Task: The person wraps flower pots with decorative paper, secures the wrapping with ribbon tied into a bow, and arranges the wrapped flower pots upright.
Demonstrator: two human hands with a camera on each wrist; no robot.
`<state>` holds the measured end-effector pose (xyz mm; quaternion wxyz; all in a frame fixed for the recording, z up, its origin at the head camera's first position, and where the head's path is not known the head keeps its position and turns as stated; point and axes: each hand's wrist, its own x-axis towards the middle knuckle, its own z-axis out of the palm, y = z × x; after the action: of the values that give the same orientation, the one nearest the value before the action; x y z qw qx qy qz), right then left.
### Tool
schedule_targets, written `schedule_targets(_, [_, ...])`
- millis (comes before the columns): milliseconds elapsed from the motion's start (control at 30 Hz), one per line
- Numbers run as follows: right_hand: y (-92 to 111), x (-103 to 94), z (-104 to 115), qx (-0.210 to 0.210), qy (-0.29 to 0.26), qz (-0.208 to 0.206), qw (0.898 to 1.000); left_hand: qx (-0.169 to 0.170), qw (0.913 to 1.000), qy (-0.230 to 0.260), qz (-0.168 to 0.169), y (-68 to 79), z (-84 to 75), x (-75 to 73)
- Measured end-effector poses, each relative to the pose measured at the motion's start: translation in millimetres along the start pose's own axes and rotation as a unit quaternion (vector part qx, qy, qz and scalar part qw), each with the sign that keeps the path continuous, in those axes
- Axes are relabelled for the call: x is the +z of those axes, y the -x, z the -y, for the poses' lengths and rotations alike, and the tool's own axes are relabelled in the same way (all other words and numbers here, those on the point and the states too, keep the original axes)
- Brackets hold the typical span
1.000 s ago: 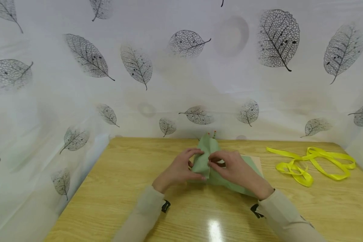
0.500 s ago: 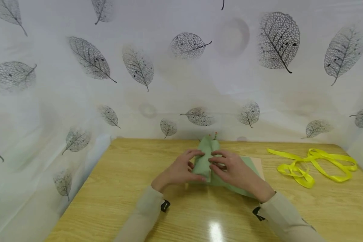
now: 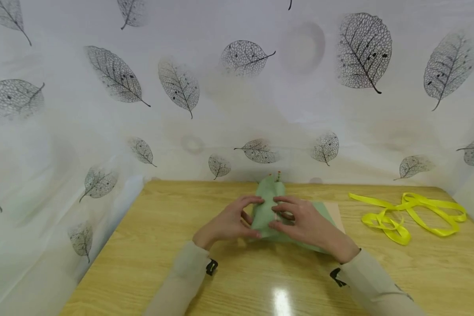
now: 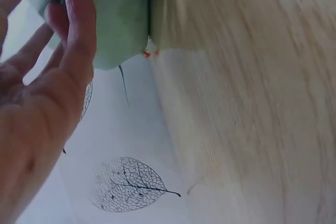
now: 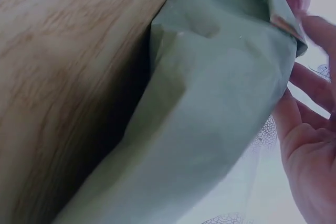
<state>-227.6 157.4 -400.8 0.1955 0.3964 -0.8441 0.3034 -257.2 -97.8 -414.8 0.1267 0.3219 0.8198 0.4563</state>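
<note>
A sheet of pale green wrapping paper point(image 3: 265, 210) is folded into an upright-pointing bundle near the table's back edge. Small red-tipped sprigs point(image 3: 278, 175) poke out of its far end; what else lies inside is hidden. My left hand point(image 3: 226, 223) holds the bundle's left side, fingers above and thumb low. At the overlapping fold, my right hand point(image 3: 309, 224) grips the paper with bent fingers and thumb. The right wrist view shows the creased paper point(image 5: 210, 93) with fingers at its folded edge. A thin green leaf point(image 4: 124, 85) sticks out in the left wrist view.
A loose yellow ribbon point(image 3: 412, 202) lies looped on the right of the wooden table point(image 3: 162, 245). Paper with a beige part point(image 3: 333, 212) spreads out beneath the right forearm side. Behind hangs a white leaf-printed sheet point(image 3: 260, 109).
My right fingers have spread from a tight pinch and press along the fold. The left hand has shifted slightly left, and the bundle's front flap is laid over more closely.
</note>
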Motion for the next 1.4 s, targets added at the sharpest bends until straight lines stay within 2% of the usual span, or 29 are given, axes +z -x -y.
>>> schedule_targets(167, [-1.0,-0.6,-1.5,-0.007,0.017,0.0,1.0,0.026,0.9957,-0.075,-0.048,-5.0,-0.5,5.8])
schedule_targets(333, [-1.1,-0.9,-0.4,0.001,0.019,0.008,1.0,0.04,0.9858,-0.14,-0.084,-8.7,-3.6,11.8])
schedule_targets(567, [-1.6,-1.0,2.7,0.006,0.035,0.015,0.999,0.066,0.9672,-0.228,-0.092,-9.6,-10.8,10.4])
schedule_targets(633, [-1.4,-1.1,3.3,0.014,0.037,0.023,0.999,0.065,0.9686,-0.225,-0.085,-8.7,-11.5,8.2])
schedule_targets(800, [-1.2,-0.6,2.7,0.025,0.033,0.038,0.998,0.065,0.9794,-0.179,-0.065,-7.3,-10.8,4.7])
schedule_targets(967, [0.4,-2.3,0.0,0.035,0.008,0.038,0.999,0.106,0.9731,-0.189,-0.079,-10.0,-10.3,8.1])
schedule_targets(1100, [0.8,-5.1,-1.1,0.048,-0.029,0.032,0.998,0.122,0.9662,-0.206,-0.096,-11.1,-12.6,11.3])
schedule_targets(1200, [0.1,-5.8,-1.9,0.042,-0.046,0.025,0.998,0.126,0.9628,-0.218,-0.098,-10.4,-14.6,12.1])
schedule_targets(1300, [0.2,-4.9,-2.9,0.03,-0.05,0.023,0.998,0.118,0.9646,-0.218,-0.09,-8.6,-15.1,11.8])
schedule_targets(1400, [0.8,-3.3,-3.9,0.022,-0.048,0.021,0.998,0.104,0.9705,-0.201,-0.085,-5.9,-13.8,11.3])
